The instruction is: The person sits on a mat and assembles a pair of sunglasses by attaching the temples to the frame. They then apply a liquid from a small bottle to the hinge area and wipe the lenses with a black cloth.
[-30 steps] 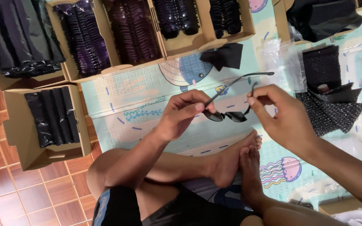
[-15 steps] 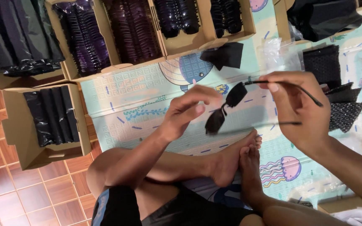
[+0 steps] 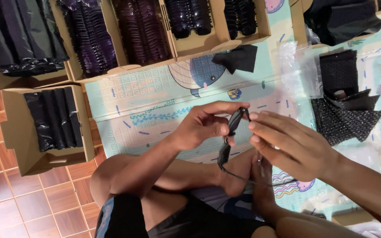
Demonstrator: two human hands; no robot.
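A pair of dark sunglasses (image 3: 231, 132) hangs edge-on between both hands, above my crossed feet. My left hand (image 3: 201, 124) pinches the frame from the left, thumb and fingers closed on it. From the right, my right hand (image 3: 289, 143) grips the same pair, its fingers laid along the front. One thin temple arm (image 3: 252, 180) trails down and to the right below the hands. A small black cloth (image 3: 239, 57) lies on the patterned play mat (image 3: 146, 110) beyond the hands.
Open cardboard boxes (image 3: 177, 48) packed with rows of dark sunglasses line the far side. Another box (image 3: 89, 145) at left holds black wrapped packs. Clear plastic bags (image 3: 298, 66) and black mesh pouches (image 3: 345, 114) lie at right. Tiled floor (image 3: 31, 202) shows at lower left.
The sunglasses were held spread open and flat, then tilted up; now they are turned edge-on and drawn closer, with both hands nearer together on the frame.
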